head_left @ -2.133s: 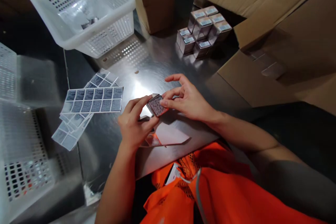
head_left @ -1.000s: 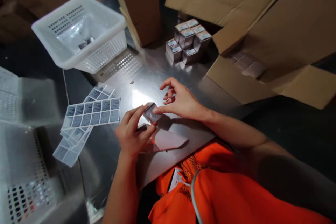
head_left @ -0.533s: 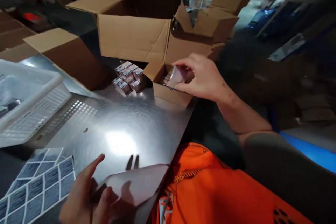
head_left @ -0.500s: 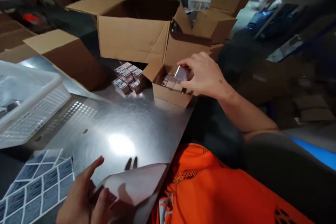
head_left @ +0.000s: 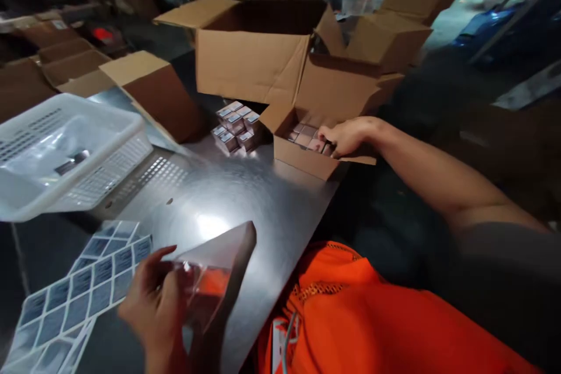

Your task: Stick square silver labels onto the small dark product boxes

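Observation:
My left hand (head_left: 153, 298) is closed on a pale, glossy sheet (head_left: 225, 245), tilted above the metal table (head_left: 245, 204); orange shows in its shiny lower part. My right hand (head_left: 348, 135) reaches into the right side of a small open carton (head_left: 302, 160). Its fingers are bent around a small box (head_left: 325, 147), mostly hidden by them. Rows of similar small boxes (head_left: 304, 134) lie inside the carton. Left of it, several small boxes (head_left: 236, 125) with printed labels are stacked on the table. Sheets of dark rectangular labels (head_left: 83, 286) lie near my left hand.
A white plastic basket (head_left: 109, 155) with clear bags stands at the left. Behind the stack is a large open cardboard box (head_left: 249, 64), with another open carton (head_left: 377, 41) beside it. A brown carton (head_left: 162, 93) leans at back left. Someone stands in the background.
My right hand has lowered the small box into the carton. My left hand has raised and tilted the sheet. The view has swung left, so things appear farther right.

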{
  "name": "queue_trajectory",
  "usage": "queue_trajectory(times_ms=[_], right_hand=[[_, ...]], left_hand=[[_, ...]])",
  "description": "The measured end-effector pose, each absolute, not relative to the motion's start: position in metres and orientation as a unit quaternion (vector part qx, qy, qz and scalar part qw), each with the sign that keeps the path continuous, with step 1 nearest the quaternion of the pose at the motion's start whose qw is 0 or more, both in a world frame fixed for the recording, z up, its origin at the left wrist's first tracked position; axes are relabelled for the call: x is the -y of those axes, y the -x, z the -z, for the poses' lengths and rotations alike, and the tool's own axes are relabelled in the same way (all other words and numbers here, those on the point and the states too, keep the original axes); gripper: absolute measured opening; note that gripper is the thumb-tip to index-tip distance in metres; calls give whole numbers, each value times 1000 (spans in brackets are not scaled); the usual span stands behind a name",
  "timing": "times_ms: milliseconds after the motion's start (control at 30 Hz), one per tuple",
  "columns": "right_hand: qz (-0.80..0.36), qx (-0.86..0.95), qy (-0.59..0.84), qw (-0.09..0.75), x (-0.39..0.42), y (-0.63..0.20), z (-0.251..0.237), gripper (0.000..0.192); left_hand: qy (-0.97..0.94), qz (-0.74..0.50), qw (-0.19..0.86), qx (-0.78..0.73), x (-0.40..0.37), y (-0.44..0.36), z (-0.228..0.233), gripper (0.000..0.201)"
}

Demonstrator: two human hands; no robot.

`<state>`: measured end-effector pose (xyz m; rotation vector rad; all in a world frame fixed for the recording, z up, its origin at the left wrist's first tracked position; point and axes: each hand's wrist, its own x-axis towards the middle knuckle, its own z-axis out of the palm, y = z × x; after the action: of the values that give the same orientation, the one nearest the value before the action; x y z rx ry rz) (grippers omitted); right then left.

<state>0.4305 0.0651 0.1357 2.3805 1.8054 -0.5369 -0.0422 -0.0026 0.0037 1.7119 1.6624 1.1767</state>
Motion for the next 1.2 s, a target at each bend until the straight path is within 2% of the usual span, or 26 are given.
queue_trajectory(times_ms=[100,133,200,267,333,400,500,667,833,1000,1100,1200], right_hand=[[94,-641,-760,53,-52,-406,-142,45],[56,-669,-741,16,-47,-392,-142,45],[14,-740,-663,-110,-36,-357,-137,38],[56,-811,-533,-236,-29,-315,-125,30],[162,-862,-390,-280,-30,-271,-106,30],[256,-882,-292,-266,-37,-233,-85,40],[368,-847,-291,-248,-51,-199,-62,51],[535,-721,-370,-239,-51,-194,-55,41],[547,-705,-386,-235,-47,-195,-53,45],[492,-700,-418,-305,-48,-188,-45,34],[491,-691,-427,-314,-46,-185,-46,29],[466,-703,-450,-294,-41,-185,-49,14]], left_hand=[[-569,-433,305,-629,7,14,-23,41],[-564,-427,330,-625,7,7,-27,45],[-568,-420,359,-610,5,-2,-33,50],[-586,-421,370,-585,3,-4,-33,49],[-602,-426,381,-557,3,-3,-31,46],[-607,-436,388,-540,4,-1,-29,45],[-606,-454,370,-539,4,2,-30,45],[-613,-452,320,-564,1,6,-34,54],[-592,-425,391,-562,2,5,-34,46],[-594,-452,370,-553,3,4,-33,47],[-563,-468,396,-555,2,3,-33,51],[-518,-471,437,-565,1,2,-33,54]])
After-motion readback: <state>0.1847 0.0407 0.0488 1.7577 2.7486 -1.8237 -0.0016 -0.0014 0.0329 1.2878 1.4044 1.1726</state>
